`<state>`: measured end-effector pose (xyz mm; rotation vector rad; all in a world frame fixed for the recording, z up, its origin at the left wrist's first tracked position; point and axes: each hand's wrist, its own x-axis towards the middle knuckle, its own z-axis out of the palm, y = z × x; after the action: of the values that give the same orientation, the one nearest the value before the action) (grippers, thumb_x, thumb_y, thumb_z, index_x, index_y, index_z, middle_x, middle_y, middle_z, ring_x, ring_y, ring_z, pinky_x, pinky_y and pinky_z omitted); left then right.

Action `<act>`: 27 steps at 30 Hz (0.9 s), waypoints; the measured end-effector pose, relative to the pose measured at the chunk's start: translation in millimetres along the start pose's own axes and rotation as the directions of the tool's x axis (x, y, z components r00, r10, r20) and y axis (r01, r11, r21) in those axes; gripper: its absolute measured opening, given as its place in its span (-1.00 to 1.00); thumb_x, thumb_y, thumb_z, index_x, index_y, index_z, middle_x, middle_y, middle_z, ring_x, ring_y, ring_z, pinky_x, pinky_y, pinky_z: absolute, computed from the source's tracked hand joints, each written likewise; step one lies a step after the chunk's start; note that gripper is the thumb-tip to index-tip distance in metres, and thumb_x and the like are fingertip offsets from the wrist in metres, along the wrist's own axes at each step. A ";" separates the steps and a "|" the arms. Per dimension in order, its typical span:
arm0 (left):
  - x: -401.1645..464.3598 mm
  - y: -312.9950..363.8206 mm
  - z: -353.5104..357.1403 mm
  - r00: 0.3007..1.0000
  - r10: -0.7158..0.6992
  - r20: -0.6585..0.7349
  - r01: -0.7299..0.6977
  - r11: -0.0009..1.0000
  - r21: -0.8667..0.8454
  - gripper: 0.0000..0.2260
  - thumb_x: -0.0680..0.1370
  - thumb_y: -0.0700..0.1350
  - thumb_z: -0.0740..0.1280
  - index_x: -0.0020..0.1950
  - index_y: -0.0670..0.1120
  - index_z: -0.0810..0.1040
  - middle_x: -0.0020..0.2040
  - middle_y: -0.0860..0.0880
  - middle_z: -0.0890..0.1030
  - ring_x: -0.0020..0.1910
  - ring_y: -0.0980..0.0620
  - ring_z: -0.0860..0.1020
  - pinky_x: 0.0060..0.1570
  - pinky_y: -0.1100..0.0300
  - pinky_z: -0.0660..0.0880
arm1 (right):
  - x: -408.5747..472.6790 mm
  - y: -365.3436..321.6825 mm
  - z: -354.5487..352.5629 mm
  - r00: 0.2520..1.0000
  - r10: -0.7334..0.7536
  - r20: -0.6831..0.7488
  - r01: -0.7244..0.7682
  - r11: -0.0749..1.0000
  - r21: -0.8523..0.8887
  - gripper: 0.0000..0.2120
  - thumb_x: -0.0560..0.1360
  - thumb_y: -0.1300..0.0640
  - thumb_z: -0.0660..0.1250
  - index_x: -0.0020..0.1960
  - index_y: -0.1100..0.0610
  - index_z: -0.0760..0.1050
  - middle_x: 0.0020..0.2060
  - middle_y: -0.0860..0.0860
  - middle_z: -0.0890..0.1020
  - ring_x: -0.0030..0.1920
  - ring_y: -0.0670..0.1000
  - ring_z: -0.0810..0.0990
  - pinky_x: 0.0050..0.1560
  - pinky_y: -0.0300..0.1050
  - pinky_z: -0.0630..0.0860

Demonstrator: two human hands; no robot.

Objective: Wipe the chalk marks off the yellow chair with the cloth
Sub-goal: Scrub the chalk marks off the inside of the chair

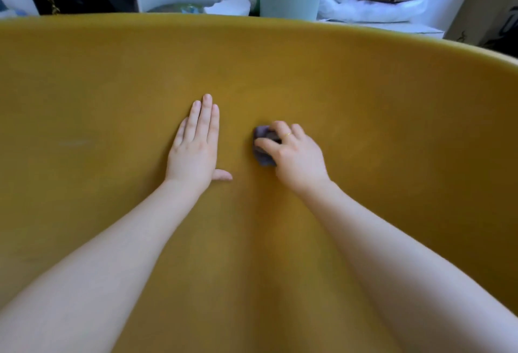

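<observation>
A small purplish cloth [263,145] lies bunched on the yellow chair [364,94], gripped by the curled right hand [294,153], while the left hand [196,145] presses flat alongside, near what may be a faint chalk streak [74,143].

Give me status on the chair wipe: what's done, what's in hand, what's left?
Done: most of the yellow chair surface in view looks free of marks. In hand: the right hand grips a bunched dark cloth against the surface near the middle, while the left hand rests flat beside it. Left: a faint pale streak remains far left, apparently chalk, though too faint to be sure.
</observation>
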<state>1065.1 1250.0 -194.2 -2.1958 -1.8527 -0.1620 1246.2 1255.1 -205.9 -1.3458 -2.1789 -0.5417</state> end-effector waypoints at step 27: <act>-2.9 -62.8 -0.9 0.987 -0.066 -0.145 0.058 0.996 -0.062 0.19 0.24 0.30 0.45 0.52 -0.23 -0.19 0.54 -0.13 -0.21 0.52 -0.08 -0.19 0.46 0.08 -0.11 | 55.4 -37.2 -8.2 0.723 0.554 -0.413 -0.342 0.806 0.483 -0.61 0.21 0.45 0.18 -0.09 0.18 0.60 0.07 0.13 0.58 -0.03 0.26 0.48 -0.04 -0.24 0.29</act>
<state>1003.1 1256.4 -186.0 -2.1017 -1.8574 -0.3834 1193.8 1273.0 -167.8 -1.2604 -1.3279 -0.2388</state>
